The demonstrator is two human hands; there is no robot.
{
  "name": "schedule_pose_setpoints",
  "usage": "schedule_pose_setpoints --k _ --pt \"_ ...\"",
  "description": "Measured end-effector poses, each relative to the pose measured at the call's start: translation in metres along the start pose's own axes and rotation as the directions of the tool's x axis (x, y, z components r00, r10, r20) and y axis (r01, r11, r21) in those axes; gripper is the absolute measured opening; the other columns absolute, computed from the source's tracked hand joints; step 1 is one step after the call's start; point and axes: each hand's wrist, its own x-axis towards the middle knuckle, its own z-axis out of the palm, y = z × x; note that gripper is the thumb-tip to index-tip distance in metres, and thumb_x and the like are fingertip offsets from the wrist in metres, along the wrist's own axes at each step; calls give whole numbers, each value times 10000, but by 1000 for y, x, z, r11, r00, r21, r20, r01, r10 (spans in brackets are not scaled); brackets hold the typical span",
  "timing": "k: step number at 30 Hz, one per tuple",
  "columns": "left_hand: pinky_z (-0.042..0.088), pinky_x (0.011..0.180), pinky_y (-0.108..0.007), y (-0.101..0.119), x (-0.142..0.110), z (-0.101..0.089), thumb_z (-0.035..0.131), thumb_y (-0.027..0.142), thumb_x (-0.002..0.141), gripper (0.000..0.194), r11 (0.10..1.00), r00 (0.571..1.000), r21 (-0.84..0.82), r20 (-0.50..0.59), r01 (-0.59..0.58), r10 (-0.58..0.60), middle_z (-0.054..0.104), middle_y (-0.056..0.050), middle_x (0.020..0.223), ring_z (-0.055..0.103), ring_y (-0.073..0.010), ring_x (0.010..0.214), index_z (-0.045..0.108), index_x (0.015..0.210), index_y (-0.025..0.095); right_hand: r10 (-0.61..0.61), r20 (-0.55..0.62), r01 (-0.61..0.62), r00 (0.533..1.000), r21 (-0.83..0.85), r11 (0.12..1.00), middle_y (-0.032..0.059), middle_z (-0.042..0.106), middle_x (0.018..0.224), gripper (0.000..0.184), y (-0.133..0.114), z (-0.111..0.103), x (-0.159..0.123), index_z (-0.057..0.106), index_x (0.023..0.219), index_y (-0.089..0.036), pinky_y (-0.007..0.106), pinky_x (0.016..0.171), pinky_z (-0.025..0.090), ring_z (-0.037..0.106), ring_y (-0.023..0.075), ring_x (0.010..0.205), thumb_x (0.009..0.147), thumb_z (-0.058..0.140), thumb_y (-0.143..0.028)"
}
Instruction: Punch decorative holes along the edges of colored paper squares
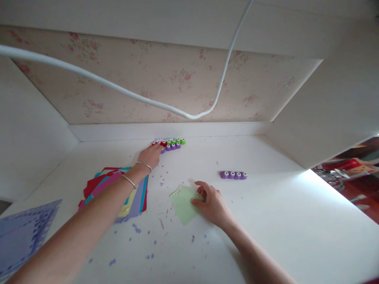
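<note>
My left hand (150,156) stretches to the back of the table, its fingers closed at the near end of a row of small purple paper punches (173,146). Red paper punches (164,143) and green paper punches (178,141) stand in a line just behind. My right hand (211,201) rests by the right edge of a pale green sheet of paper (184,205), thumb and index finger apart, the other fingers curled. Small holes run along the sheet's upper edge. The left fingertips partly hide the punch under them.
Coloured sheets (143,195) are stacked under my left forearm. A punched purple sheet (20,232) lies at far left. More purple punches (233,175) form a row on the right. Purple paper bits (136,228) are scattered in front. A white cable (130,94) hangs across the view.
</note>
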Motion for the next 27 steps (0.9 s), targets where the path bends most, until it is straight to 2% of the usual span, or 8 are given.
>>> schedule_pose_setpoints --k 4,7,9,12,16,20,22,27 --pt "452 905 -332 2 -2 -6 435 191 905 239 1000 999 -1 31 14 -14 645 -115 1110 613 -239 1038 629 1040 162 -20 -4 20 1000 100 995 20 602 739 129 1 -3 2 679 843 -193 273 600 392 509 142 642 782 596 -272" --pt "469 852 -347 6 -8 -12 435 260 913 236 1000 999 -28 49 14 -12 678 -99 994 647 -246 941 636 1003 175 78 35 -86 996 378 922 22 596 705 220 2 -5 3 659 838 -181 253 539 401 517 137 605 825 566 -380" --pt "465 856 -346 9 -14 -16 457 270 901 244 998 999 -62 51 -4 7 668 -86 1054 641 -241 956 621 1069 204 156 107 -189 982 564 804 11 591 666 295 1 -5 3 641 895 -175 227 466 385 506 118 533 830 562 -452" --pt "453 883 -313 11 -27 -18 528 239 853 279 990 997 -132 58 -45 53 638 -57 1135 626 -218 999 615 1117 241 205 163 -260 965 694 671 0 581 618 364 -2 -6 4 615 902 -166 188 371 335 488 95 452 809 581 -516" --pt "457 894 -309 10 -42 -17 564 175 810 239 969 996 -239 42 -61 73 646 -47 1087 637 -212 972 664 1020 232 224 182 -282 957 761 585 32 643 721 362 -7 -8 3 606 964 -164 164 365 370 554 93 494 778 644 -472" --pt "496 850 -326 9 -58 -19 587 214 811 196 930 1000 -368 1 -18 19 689 -37 978 671 -207 871 666 990 226 220 206 -296 953 782 549 94 678 984 386 -8 -7 2 601 1062 -183 200 525 501 653 159 758 759 684 -408" --pt "524 809 -312 14 -71 -22 603 253 813 189 895 1000 -447 -10 4 -10 710 -21 918 687 -190 804 658 991 226 213 197 -284 957 783 553 102 677 1009 384 -8 -5 1 610 1055 -180 220 567 517 651 181 825 761 680 -416" --pt "566 789 -263 38 -122 -20 579 305 851 265 771 998 -636 -17 37 -62 719 -18 974 701 -156 864 580 1096 206 199 186 -268 962 772 576 74 686 897 352 -9 -1 -1 636 986 -172 239 554 509 631 155 695 764 666 -443"
